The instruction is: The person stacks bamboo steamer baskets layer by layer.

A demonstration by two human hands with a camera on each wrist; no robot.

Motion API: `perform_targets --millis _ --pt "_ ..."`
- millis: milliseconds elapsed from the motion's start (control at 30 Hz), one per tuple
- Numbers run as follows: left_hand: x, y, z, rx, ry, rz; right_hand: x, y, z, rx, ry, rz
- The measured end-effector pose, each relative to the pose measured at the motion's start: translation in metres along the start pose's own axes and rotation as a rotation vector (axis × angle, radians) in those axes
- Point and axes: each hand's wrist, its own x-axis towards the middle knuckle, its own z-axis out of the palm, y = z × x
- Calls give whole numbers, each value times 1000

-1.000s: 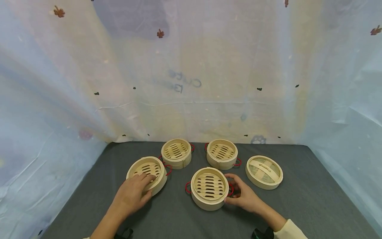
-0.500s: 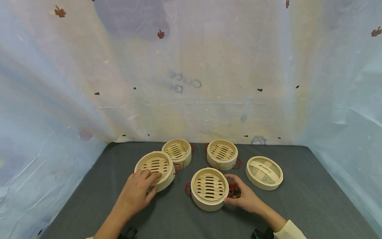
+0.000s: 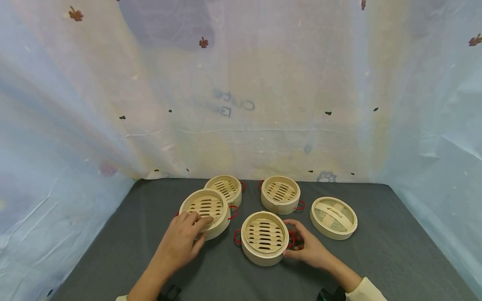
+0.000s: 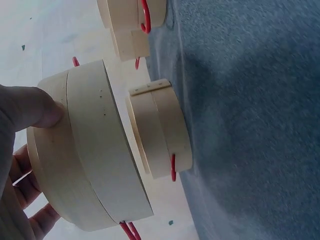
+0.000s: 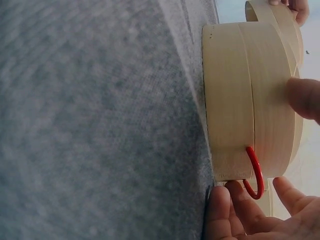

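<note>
My left hand (image 3: 182, 239) grips a round bamboo steamer basket (image 3: 206, 204) by its near-left rim, the thumb pressing its outer wall. This basket (image 4: 100, 145) hangs above the table in the left wrist view, with red handles. My right hand (image 3: 306, 244) holds the right side of another steamer basket (image 3: 265, 236) that stands on the table. The right wrist view shows the thumb (image 5: 304, 97) on that basket's wall and the other fingers (image 5: 247, 207) round the far side by a red handle (image 5: 256, 175). Both baskets have slatted bottoms.
Behind the lifted basket stands a third steamer basket (image 3: 225, 186), partly hidden by it. Another steamer basket (image 3: 280, 192) is at the back middle. A woven bamboo lid (image 3: 333, 218) lies to the right on the dark grey table (image 3: 376, 251). A pale curtain (image 3: 241, 125) rises behind.
My left hand has lifted its steamer basket and carried it rightward and slightly away from me, toward the middle. My right hand and its basket have stayed still.
</note>
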Motion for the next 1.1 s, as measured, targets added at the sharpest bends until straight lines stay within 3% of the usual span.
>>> perform_targets --millis 500,1100 --pt "14 13 4 -42 41 80 0 0 1 7 0 4" --pt "41 40 7 -71 19 131 2 3 1 -53 10 41"
